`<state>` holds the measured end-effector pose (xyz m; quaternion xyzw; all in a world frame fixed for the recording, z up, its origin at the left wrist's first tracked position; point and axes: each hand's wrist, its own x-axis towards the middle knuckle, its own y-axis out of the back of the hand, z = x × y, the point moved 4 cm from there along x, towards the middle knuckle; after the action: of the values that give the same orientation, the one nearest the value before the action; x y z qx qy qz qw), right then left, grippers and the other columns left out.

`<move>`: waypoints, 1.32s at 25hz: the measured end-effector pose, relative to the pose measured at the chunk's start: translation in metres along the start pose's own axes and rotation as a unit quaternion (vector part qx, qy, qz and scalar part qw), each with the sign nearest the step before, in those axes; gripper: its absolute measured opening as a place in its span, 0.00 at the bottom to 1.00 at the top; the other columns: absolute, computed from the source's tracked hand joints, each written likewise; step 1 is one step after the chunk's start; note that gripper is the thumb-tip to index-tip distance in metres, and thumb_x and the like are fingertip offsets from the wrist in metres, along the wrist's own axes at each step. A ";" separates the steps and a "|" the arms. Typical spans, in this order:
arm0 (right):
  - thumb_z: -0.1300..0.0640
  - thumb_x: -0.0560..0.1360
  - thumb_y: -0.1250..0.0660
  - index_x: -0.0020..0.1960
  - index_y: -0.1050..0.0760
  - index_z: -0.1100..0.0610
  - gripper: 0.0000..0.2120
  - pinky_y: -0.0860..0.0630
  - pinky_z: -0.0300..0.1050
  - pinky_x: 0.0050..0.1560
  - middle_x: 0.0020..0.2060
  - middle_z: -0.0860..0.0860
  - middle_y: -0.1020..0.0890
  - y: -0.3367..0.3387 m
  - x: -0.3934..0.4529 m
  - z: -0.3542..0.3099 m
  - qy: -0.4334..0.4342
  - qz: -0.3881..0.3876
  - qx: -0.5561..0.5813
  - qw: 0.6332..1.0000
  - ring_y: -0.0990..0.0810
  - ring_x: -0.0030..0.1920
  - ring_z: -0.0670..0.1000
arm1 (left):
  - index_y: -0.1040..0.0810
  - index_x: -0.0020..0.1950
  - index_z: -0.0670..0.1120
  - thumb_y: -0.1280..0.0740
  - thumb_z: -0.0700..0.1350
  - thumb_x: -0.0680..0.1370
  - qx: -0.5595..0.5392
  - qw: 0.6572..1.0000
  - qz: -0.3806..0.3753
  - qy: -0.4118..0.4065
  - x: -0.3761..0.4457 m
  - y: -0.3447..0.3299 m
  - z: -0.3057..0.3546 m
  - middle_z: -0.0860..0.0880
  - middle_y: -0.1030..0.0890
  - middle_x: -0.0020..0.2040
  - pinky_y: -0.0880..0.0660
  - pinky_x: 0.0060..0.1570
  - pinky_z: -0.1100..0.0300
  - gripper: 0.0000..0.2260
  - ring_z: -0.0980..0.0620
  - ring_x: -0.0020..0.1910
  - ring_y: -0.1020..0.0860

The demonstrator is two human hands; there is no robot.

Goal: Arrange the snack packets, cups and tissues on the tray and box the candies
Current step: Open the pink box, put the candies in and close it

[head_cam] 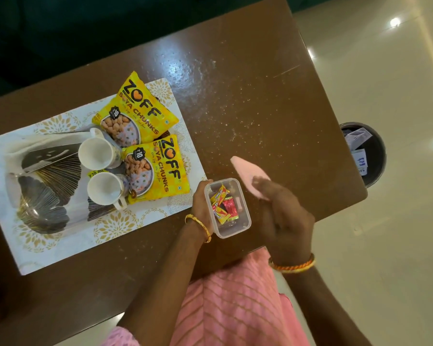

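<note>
Now the right hand point(283, 211) pinches the lid point(248, 176); left hand point(203, 203) grips the box point(245, 221) — square it, then press

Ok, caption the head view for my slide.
Left hand steadies the candy box while right hand brings the pink lid.

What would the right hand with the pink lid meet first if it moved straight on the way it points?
Probably only bare table. The right hand and pink lid point up-left, beside the candy box; height is unclear.
</note>
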<state>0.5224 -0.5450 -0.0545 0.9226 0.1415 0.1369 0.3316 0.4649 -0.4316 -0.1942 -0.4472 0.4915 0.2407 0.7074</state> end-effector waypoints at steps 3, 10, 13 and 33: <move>0.69 0.73 0.41 0.52 0.19 0.64 0.14 0.24 0.54 0.56 0.53 0.61 0.17 -0.019 -0.038 -0.002 0.118 -0.063 -0.054 0.990 0.21 0.59 0.57 | 0.28 0.59 0.45 0.46 0.57 0.76 -0.002 1.000 -0.020 -0.003 0.000 -0.007 -0.002 0.45 0.24 0.45 0.27 0.48 0.55 0.21 0.49 0.43 0.25; 0.71 0.68 0.34 0.57 0.27 0.58 0.19 0.31 0.58 0.65 0.58 0.60 0.21 -0.028 -0.048 0.019 0.196 -0.105 -0.060 0.973 0.28 0.65 0.58 | 0.34 0.70 0.44 0.51 0.62 0.74 -0.016 0.992 -0.112 0.048 -0.008 -0.011 -0.005 0.43 0.24 0.48 0.29 0.46 0.54 0.32 0.49 0.44 0.26; 0.72 0.68 0.35 0.58 0.27 0.59 0.20 0.31 0.59 0.66 0.58 0.61 0.21 -0.031 -0.050 0.024 0.201 -0.137 -0.039 0.969 0.28 0.65 0.57 | 0.30 0.65 0.44 0.50 0.62 0.74 -0.010 0.994 -0.102 0.033 -0.006 -0.007 -0.004 0.43 0.23 0.48 0.28 0.45 0.54 0.29 0.48 0.43 0.24; 0.65 0.63 0.41 0.65 0.30 0.62 0.29 0.23 0.51 0.58 0.62 0.61 0.23 -0.028 -0.057 0.019 0.112 -0.265 -0.027 0.957 0.29 0.65 0.54 | 0.20 0.44 0.49 0.46 0.61 0.74 0.057 0.998 -0.016 -0.033 0.008 0.012 -0.011 0.48 0.16 0.33 0.22 0.33 0.61 0.20 0.52 0.31 0.18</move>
<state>0.4718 -0.5553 -0.0960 0.8214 0.4138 0.1500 0.3628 0.4537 -0.4358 -0.2071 -0.4064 0.4735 0.2154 0.7511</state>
